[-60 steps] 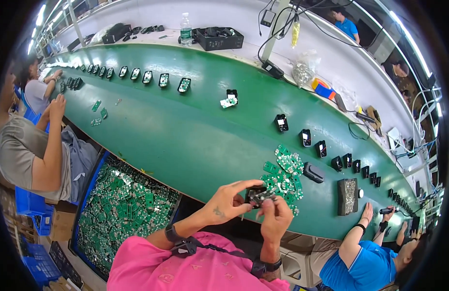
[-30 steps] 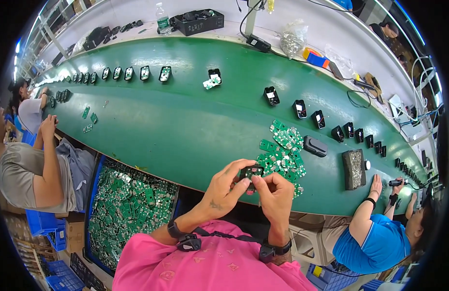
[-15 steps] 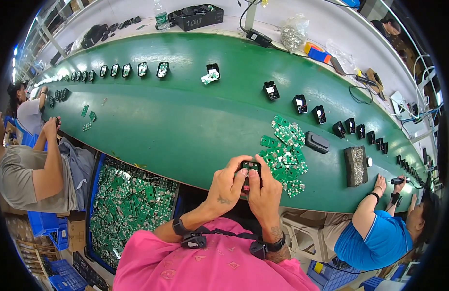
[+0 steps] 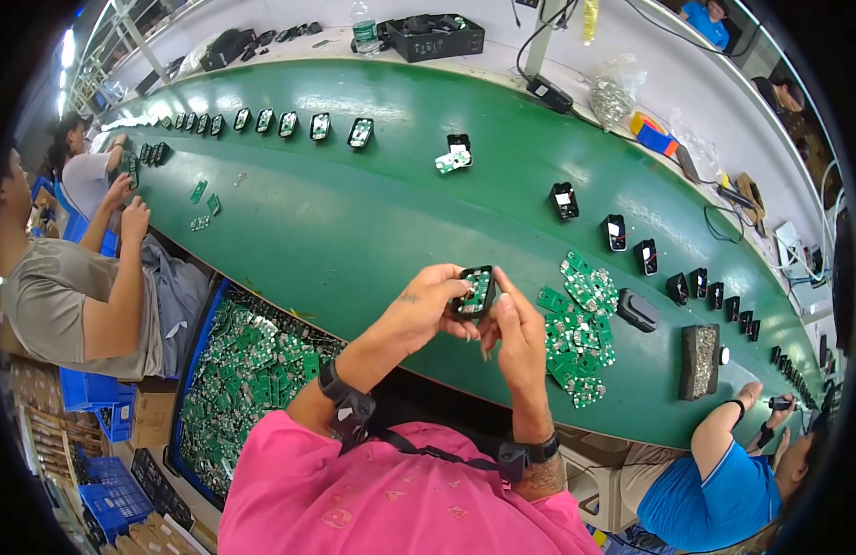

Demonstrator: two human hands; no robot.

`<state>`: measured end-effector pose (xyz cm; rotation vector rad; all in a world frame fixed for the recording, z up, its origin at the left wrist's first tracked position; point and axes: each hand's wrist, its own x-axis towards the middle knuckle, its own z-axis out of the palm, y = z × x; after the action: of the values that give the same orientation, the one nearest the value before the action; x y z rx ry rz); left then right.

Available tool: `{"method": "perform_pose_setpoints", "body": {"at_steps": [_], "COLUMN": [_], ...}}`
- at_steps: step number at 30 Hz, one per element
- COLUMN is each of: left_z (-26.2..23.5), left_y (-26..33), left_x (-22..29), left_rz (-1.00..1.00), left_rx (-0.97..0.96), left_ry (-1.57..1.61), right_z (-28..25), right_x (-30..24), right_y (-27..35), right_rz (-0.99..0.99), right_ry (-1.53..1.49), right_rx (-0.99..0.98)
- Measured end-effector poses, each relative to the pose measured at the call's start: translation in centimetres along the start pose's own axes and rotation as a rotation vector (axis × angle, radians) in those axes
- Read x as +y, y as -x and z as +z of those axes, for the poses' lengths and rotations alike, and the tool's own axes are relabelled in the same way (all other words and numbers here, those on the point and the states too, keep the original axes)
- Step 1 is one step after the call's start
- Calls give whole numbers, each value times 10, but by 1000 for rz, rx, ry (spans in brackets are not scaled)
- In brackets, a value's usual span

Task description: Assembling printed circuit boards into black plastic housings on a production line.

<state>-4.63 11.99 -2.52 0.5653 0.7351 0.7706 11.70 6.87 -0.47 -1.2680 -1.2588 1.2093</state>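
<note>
My left hand (image 4: 423,313) grips a small black housing (image 4: 475,290) with a green circuit board set in it, held above the near edge of the green conveyor belt (image 4: 354,231). My right hand (image 4: 518,340) is close against it, thumb and fingers pressing on the housing's right side. A loose pile of small green circuit boards (image 4: 576,324) lies on the belt just right of my hands. A black oblong case (image 4: 638,310) rests beside that pile.
Black housings (image 4: 616,232) with boards sit in a spaced row along the belt. A blue bin of green boards (image 4: 248,370) stands at my lower left. A person in grey (image 4: 76,296) sits to my left, a person in blue (image 4: 715,481) to my right. A dark tray (image 4: 699,361) lies on the belt at right.
My hands have stayed together on the housing. It is now raised a little and tilted, with my right fingers shifted onto its side. The view has swung slightly.
</note>
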Motion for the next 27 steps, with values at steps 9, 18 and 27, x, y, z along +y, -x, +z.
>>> {"method": "perform_pose_setpoints", "body": {"at_steps": [9, 18, 27], "left_z": [-26, -148, -160], "left_y": [-27, -161, -211], "left_x": [10, 102, 138], "left_rz": [-84, 656, 731], "left_rx": [-14, 720, 944], "left_ry": [140, -782, -1453], "right_z": [-2, 26, 26], "right_x": [34, 74, 79], "right_y": [1, 11, 7], "right_rz": [104, -406, -398], "right_ry": [163, 888, 769], "right_rx": [42, 90, 132]}}
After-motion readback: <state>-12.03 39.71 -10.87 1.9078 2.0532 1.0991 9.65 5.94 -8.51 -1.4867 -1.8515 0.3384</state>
